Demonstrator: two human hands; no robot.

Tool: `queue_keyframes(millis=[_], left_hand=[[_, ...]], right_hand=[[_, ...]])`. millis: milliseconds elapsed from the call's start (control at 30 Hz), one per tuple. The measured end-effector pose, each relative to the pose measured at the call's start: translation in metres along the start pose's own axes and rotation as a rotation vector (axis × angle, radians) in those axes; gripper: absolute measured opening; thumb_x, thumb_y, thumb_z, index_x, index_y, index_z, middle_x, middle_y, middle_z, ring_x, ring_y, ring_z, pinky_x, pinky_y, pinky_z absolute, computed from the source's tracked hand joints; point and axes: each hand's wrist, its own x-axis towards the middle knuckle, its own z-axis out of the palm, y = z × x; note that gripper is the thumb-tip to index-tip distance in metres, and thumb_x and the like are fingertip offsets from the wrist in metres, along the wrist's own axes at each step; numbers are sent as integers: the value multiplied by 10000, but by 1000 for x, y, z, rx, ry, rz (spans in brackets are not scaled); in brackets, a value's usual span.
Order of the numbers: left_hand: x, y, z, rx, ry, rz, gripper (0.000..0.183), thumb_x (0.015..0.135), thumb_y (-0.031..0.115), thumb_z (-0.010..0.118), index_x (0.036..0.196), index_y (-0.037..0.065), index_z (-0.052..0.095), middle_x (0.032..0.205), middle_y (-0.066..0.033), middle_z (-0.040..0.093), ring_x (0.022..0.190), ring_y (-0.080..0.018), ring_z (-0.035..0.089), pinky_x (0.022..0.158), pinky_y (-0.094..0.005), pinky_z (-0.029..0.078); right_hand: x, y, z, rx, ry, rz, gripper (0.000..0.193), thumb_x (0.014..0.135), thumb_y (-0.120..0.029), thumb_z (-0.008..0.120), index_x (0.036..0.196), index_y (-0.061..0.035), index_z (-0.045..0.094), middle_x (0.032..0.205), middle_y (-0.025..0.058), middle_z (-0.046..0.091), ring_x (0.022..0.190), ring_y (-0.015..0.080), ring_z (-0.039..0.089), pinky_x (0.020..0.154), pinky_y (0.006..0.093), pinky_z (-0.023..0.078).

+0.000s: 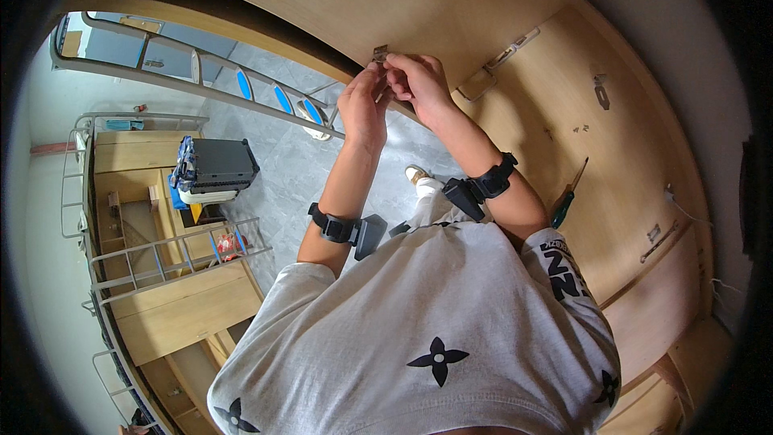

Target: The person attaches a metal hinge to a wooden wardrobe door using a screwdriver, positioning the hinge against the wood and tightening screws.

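Note:
Both hands meet at the lower edge of a wooden panel [451,0], around a small metal fitting [381,52] set against that edge. My right hand [417,84] pinches at the fitting with thumb and forefinger, its other fingers curled. Close beside it, my left hand [365,109] has its fingertips drawn together just below the fitting; whatever they hold is hidden. On the wooden surface to the right lies a screwdriver [568,197] with a green handle. Small loose pieces [580,128], perhaps screws, and a metal latch part [601,93] lie farther up that surface.
A long metal bolt [511,50] lies near the panel on the wooden surface [620,169]. Another metal piece [660,242] is at the far right. To the left are a bed ladder [193,72] with blue treads, a dark grey case [221,165] and bunk frames [173,262].

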Motion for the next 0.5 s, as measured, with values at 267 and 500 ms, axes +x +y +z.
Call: queue_keyframes(millis=[267,500], left_hand=[[-5,1,2,51,-2,-4,234,936,200,511,1025,10,614,911,-56,628,862,-170,574,779,-307,432],[-8,4,0,46,-21,-2,248,932,197,511,1045,2,614,936,-61,627,894,-172,572,802,-302,429]], right_hand=[[1,1,-2,42,3,32,164,867,-148,608,778,-10,598,609,17,528,471,81,438,403,225,287],[-2,0,2,48,-4,42,169,867,-153,607,787,-4,600,611,13,527,479,81,442,404,222,286]])
